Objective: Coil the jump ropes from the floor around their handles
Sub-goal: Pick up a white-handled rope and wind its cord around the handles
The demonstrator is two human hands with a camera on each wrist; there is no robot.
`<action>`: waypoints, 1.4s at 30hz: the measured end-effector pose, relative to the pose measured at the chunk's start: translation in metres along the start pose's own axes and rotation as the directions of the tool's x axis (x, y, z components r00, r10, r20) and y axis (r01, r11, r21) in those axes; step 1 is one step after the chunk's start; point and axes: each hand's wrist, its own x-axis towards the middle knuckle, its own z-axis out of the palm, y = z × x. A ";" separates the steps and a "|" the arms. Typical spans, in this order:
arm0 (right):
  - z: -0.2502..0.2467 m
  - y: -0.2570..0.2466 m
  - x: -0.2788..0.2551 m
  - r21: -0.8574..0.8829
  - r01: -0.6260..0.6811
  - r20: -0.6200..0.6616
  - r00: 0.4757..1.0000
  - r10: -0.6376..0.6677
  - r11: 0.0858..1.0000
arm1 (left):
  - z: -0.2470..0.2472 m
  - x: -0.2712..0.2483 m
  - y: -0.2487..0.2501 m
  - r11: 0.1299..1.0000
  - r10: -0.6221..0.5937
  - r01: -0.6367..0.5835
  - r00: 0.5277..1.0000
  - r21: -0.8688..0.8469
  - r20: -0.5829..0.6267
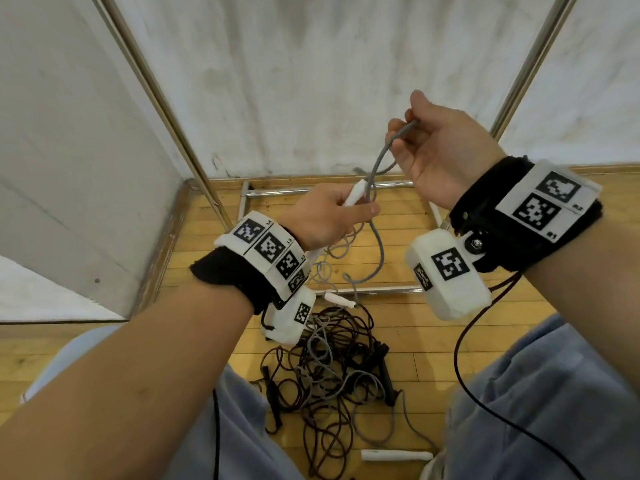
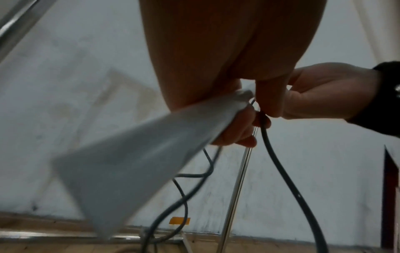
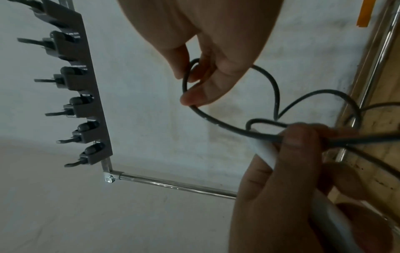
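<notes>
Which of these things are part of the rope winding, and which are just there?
Part of the job:
- left hand gripping the white handle
- right hand pinching the grey rope
- tangled ropes on the floor
- loose white handle

Just there:
- metal frame
- hook rack
- white wall

My head view looks down from above; my wrist views sit close underneath, sharing both hands (image 1: 381, 188) mid-frame.

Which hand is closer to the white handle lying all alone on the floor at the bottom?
Hard to call, likely the left. The left hand and right hand are both raised well above the loose white handle on the floor; the right is higher.
</notes>
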 end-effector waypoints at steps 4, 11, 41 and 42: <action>-0.006 0.010 0.006 -0.019 0.002 0.002 1.000 -0.002 1.000 | -0.005 0.003 0.002 0.995 0.088 -0.076 0.973 0.067 -0.212; -0.014 0.080 -0.009 -0.836 -0.021 0.201 0.918 0.342 0.548 | -0.028 0.011 0.003 0.993 0.022 -0.079 0.863 -0.092 -0.505; -0.019 0.019 0.019 -0.199 0.054 -0.086 0.994 -0.072 0.979 | -0.004 0.013 -0.004 0.997 -0.042 0.043 0.999 0.061 -0.016; -0.020 0.022 0.020 -0.229 0.024 -0.082 0.996 -0.044 0.973 | -0.004 0.014 -0.006 0.999 -0.036 0.039 0.995 0.034 -0.089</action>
